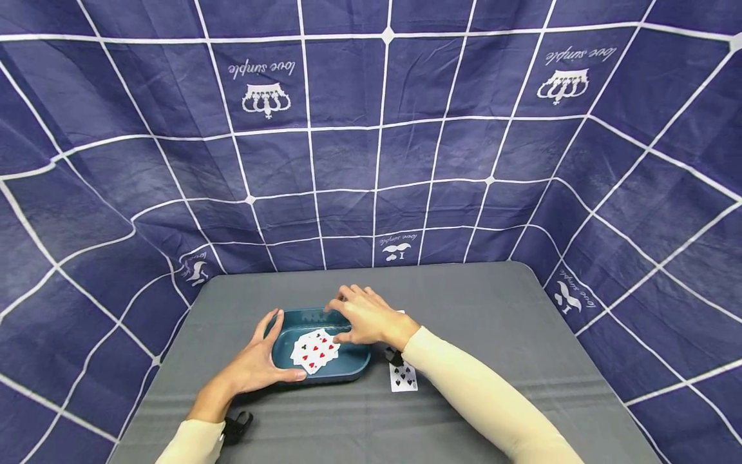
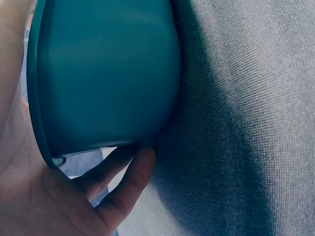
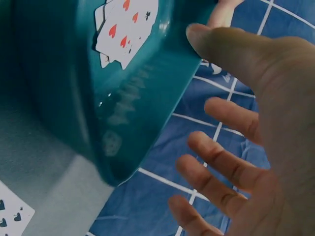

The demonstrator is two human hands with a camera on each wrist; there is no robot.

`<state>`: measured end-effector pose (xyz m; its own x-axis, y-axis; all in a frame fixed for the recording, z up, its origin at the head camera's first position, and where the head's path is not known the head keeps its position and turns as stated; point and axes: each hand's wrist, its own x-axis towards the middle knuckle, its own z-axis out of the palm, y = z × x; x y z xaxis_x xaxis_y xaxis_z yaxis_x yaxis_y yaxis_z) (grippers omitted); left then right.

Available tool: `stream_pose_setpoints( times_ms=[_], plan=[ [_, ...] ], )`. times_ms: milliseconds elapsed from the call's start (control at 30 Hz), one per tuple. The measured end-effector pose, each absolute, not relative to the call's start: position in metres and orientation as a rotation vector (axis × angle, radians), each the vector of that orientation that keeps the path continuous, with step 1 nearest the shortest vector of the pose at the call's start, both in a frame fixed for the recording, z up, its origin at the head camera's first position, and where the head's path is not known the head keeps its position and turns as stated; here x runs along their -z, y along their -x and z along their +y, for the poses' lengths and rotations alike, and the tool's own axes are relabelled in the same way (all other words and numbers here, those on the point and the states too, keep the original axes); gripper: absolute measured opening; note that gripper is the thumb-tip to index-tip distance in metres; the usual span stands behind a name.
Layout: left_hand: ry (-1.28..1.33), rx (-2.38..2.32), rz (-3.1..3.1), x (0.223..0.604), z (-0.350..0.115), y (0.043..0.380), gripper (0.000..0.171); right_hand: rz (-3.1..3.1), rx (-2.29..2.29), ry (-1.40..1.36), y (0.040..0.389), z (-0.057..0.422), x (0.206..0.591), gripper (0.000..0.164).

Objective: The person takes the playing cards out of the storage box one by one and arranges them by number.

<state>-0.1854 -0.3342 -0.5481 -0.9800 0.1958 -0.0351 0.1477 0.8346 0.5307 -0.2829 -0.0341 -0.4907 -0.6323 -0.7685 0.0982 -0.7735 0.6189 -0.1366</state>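
Note:
My left hand (image 1: 253, 361) grips the left end of a teal oval tray (image 1: 350, 372). Its thumb lies at the near rim and its fingers reach round to the far side; in the left wrist view, fingertips (image 2: 145, 160) touch the tray's outer wall. A loose pile of playing cards (image 1: 315, 351) lies face up inside, a hearts card on top. Over the tray's right end, my right hand (image 1: 365, 317) hovers with loosely bent, spread fingers and nothing between them. The right wrist view shows its thumb (image 3: 199, 39) close to the rim.
Right of the tray, a spades card (image 1: 404, 380) lies face up on the grey table (image 1: 475, 322), partly under my right forearm. A white card corner (image 1: 400, 312) shows beyond the wrist. A blue curtain (image 1: 348, 161) with white lines stands behind the table and along both sides.

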Motion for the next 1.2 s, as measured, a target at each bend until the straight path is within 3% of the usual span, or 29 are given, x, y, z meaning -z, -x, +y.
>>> stream_pose_setpoints(
  times_ms=[800, 1200],
  plan=[
    [-0.274, -0.851, 2.918, 0.548, -0.337, 0.191, 0.156, -2.736, 0.223, -1.817, 0.296, -0.095, 0.496, 0.076],
    [-0.283, -0.845, 2.894, 0.548, -0.337, 0.183, 0.156, -2.754, 0.382, -1.852, 0.289, -0.108, 0.509, 0.075]
  ],
)
